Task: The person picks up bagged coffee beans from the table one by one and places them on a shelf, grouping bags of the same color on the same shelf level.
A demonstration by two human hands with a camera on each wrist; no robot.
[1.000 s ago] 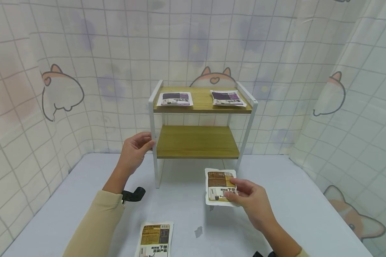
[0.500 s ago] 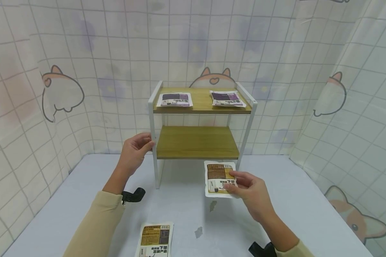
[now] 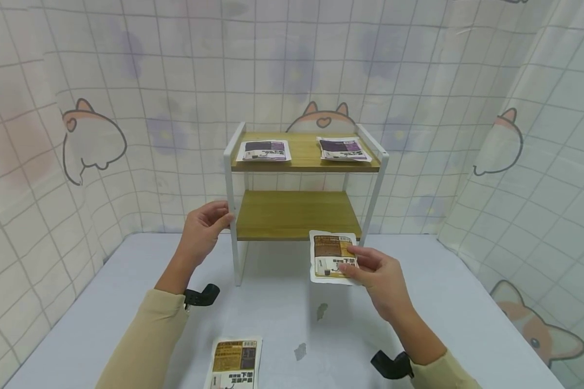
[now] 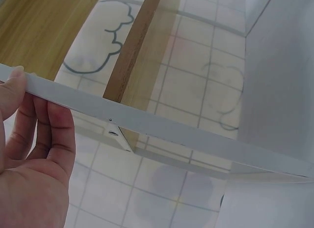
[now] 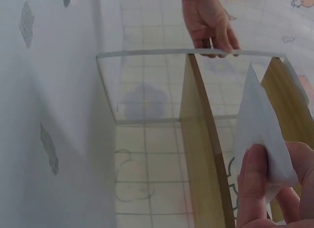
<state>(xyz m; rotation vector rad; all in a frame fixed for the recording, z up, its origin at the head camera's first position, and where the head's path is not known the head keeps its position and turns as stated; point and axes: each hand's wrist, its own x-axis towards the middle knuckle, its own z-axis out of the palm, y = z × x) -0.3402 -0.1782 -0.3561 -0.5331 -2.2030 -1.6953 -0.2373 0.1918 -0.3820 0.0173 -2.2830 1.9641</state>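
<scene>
My right hand [image 3: 382, 275] pinches a white-edged food pouch [image 3: 328, 258] with a brown and yellow label by its right side. In the head view the pouch overlaps the front right edge of the lower shelf. The right wrist view shows the pouch's plain white back [image 5: 262, 125]. My left hand [image 3: 204, 229] grips the left front post of a two-tier rack [image 3: 299, 213], thumb in front and fingers behind [image 4: 59, 134]. A second brown and yellow pouch [image 3: 236, 364] lies on the table at the front.
Two purple-labelled pouches lie on the rack's top board, one at left [image 3: 264, 151] and one at right [image 3: 343, 149]. The lower board is bare wood. A patterned curtain [image 3: 175, 81] surrounds the white table [image 3: 282, 324], which has grey patches.
My right hand has raised the pouch and moved it away from me, from below the lower shelf up to its front edge. My left hand stays on the post.
</scene>
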